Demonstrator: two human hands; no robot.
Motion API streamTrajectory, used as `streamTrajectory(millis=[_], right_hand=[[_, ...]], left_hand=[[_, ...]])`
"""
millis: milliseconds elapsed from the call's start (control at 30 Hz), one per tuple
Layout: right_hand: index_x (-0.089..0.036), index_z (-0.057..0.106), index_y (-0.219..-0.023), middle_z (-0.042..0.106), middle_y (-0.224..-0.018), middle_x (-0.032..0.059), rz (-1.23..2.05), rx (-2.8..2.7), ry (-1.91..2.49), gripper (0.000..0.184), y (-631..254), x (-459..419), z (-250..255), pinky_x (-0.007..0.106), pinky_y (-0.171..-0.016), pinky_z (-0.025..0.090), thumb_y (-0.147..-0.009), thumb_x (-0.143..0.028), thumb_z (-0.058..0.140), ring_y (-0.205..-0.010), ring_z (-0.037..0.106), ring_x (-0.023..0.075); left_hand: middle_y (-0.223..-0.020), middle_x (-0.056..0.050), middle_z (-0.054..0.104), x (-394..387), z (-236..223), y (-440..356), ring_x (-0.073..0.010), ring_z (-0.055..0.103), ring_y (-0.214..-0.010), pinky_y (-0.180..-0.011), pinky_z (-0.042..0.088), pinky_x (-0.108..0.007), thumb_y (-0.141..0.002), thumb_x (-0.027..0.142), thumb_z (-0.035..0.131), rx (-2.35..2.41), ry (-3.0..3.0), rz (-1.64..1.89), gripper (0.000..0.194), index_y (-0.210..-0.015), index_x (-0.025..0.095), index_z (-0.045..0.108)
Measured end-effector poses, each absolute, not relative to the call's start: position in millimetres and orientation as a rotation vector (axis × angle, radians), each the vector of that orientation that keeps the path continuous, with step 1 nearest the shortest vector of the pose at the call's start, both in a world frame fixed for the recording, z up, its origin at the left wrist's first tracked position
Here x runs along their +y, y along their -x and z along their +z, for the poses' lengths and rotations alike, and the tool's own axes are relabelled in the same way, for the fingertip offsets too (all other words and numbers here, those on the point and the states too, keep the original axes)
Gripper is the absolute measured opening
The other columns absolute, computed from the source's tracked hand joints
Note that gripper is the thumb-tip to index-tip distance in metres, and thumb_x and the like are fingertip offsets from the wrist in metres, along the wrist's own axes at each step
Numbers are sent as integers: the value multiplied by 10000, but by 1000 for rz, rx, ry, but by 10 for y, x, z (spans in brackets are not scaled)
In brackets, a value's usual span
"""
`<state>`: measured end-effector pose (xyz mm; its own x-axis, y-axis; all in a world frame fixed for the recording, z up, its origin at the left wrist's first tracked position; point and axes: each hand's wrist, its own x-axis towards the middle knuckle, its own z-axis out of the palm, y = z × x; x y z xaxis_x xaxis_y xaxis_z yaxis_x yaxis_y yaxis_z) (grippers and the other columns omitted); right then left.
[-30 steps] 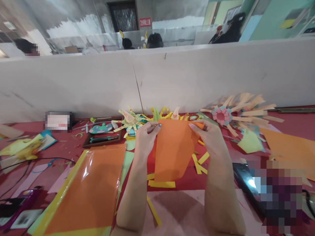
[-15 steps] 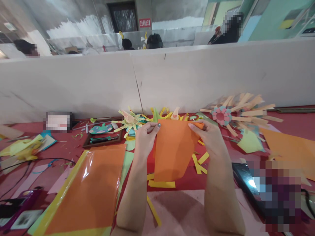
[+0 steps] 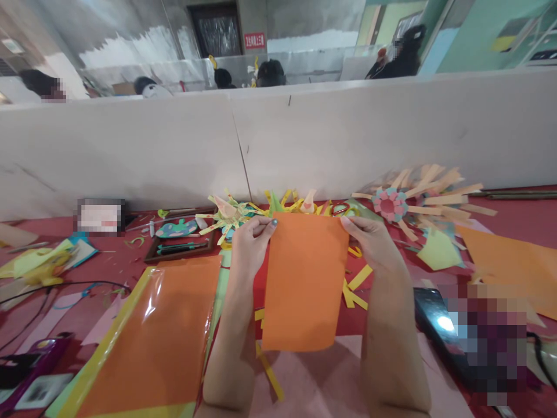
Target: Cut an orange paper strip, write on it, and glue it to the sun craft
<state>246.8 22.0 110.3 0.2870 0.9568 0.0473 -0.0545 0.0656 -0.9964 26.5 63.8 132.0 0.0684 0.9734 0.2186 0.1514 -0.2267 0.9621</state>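
I hold an orange paper sheet (image 3: 302, 281) upright above the red table (image 3: 117, 267). My left hand (image 3: 252, 244) pinches its top left corner. My right hand (image 3: 369, 244) pinches its top right corner. The sheet hangs flat and rectangular between my forearms. Yellow paper strips (image 3: 354, 287) lie on the table under and beside it.
A plastic-wrapped pack of orange paper (image 3: 152, 337) lies at the left. Paper flower crafts (image 3: 394, 203) and a sunburst craft (image 3: 228, 215) sit by the white partition (image 3: 174, 151). A phone (image 3: 439, 328) lies at the right, and another orange sheet (image 3: 513, 267) beyond it. Cables (image 3: 47, 290) trail at the left.
The orange sheet has been spread out: it was bent and narrow at the bottom, and now it hangs flat and wider, reaching lower. Both hands keep their corners.
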Motion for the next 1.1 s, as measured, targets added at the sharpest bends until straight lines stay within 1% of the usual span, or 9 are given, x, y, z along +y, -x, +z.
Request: streamTrajectory(millis=[200, 300, 467, 600, 767, 833, 900, 967, 1100], right_hand=[[-229, 703, -697, 657, -662, -18, 953, -947, 1225, 272, -2469, 238, 1086, 271, -537, 486, -605, -485, 711, -589, 588, 144], [-228, 712, -766, 674, -696, -11, 978, -1025, 1214, 289, -2429, 223, 1116, 274, -565, 495, -628, -482, 697, -626, 610, 153], [-206, 724, -733, 690, -685, 9, 1024, -1220, 1257, 303, -2401, 219, 1123, 291, -596, 502, -642, -491, 679, -664, 628, 178], [-197, 725, -818, 698, -720, 18, 978, -1275, 1300, 368, -2443, 226, 1116, 285, -574, 497, -663, -521, 647, -641, 617, 167], [-175, 662, -615, 622, -564, 9, 1039, -1343, 1325, 395, -2471, 244, 1091, 267, -484, 477, -658, -566, 626, -513, 560, 135], [-182, 647, -588, 605, -543, 4, 1038, -1344, 1325, 393, -2468, 261, 1076, 267, -470, 469, -655, -568, 625, -500, 546, 134], [-185, 653, -601, 608, -561, 6, 980, -1351, 1339, 391, -2461, 270, 1073, 268, -482, 468, -661, -570, 618, -527, 551, 140], [-182, 666, -643, 632, -615, 15, 937, -1386, 1336, 394, -2449, 266, 1084, 277, -534, 484, -675, -571, 607, -593, 579, 156], [-177, 694, -838, 699, -844, 53, 1075, -1495, 1288, 435, -2401, 244, 1110, 321, -689, 510, -681, -573, 606, -811, 634, 216]], left_hand=[[-660, 2, 659, 596, 1374, -284, -148, 622, -655, -584, 453, -227, -731, 334, 597, 1230, -1594, 1256, 155, -684, 187, 607], [-624, 8, 644, 612, 1365, -269, -143, 609, -625, -565, 440, -225, -739, 354, 590, 1263, -1597, 1277, 177, -673, 189, 595], [-647, 4, 659, 652, 1322, -251, -148, 620, -650, -595, 450, -228, -722, 356, 598, 1218, -1536, 1317, 170, -697, 188, 593], [-616, 12, 635, 619, 1355, -265, -135, 603, -621, -565, 431, -216, -743, 359, 577, 1268, -1635, 1305, 188, -679, 183, 590], [-631, 8, 649, 629, 1357, -233, -136, 620, -633, -574, 444, -213, -749, 328, 570, 1295, -1622, 1356, 157, -691, 183, 587], [-636, 4, 657, 645, 1348, -219, -143, 631, -639, -570, 452, -216, -749, 325, 566, 1270, -1600, 1353, 151, -696, 186, 593], [-631, 4, 658, 651, 1348, -212, -145, 636, -641, -565, 453, -216, -747, 313, 567, 1281, -1604, 1360, 141, -689, 187, 595], [-627, 7, 658, 652, 1354, -205, -145, 639, -643, -568, 454, -214, -739, 292, 574, 1320, -1625, 1380, 124, -676, 187, 591], [-650, 1, 675, 684, 1327, -162, -150, 645, -653, -583, 458, -224, -731, 323, 587, 1367, -1602, 1417, 141, -696, 187, 606]])
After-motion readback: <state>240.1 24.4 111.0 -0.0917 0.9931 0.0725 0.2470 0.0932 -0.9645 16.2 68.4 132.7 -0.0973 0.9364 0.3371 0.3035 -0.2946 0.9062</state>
